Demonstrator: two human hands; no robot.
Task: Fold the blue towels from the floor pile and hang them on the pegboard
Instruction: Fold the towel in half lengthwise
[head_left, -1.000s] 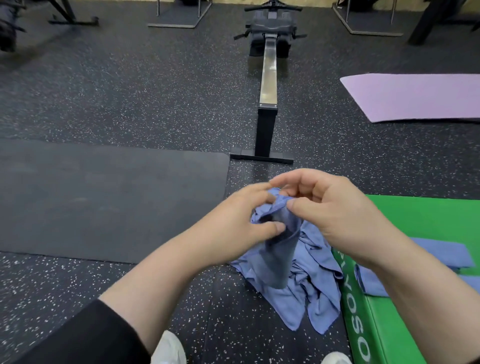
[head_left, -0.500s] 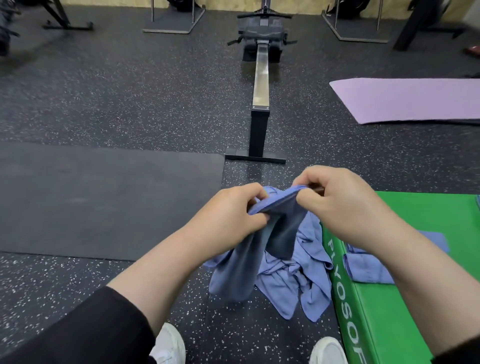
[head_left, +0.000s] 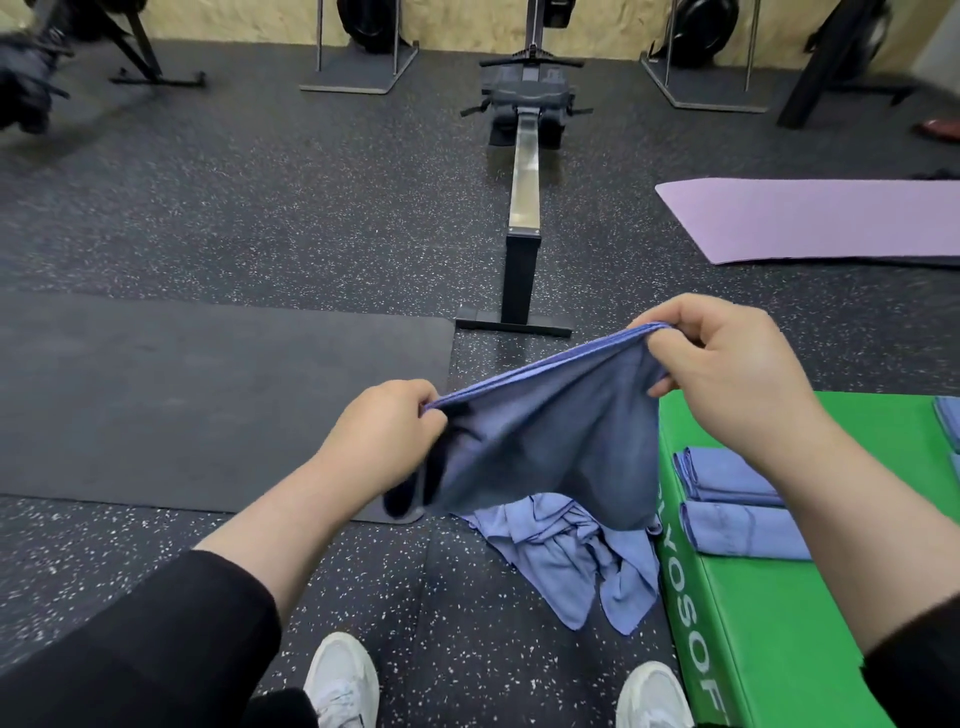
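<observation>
Left hand (head_left: 382, 434) and right hand (head_left: 722, 374) each pinch a top corner of a blue towel (head_left: 545, 447), stretched btwn them w/ its body hanging above the floor pile (head_left: 566, 556); two folded towels (head_left: 737, 504) lie on green box (head_left: 779, 623) at right

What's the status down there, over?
Left hand and right hand pinch one towel stretched between them. Pile on floor. Nothing in the way.

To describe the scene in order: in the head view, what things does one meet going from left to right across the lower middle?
black mat → left hand → held blue towel → right hand → folded towels on the green mat
</observation>
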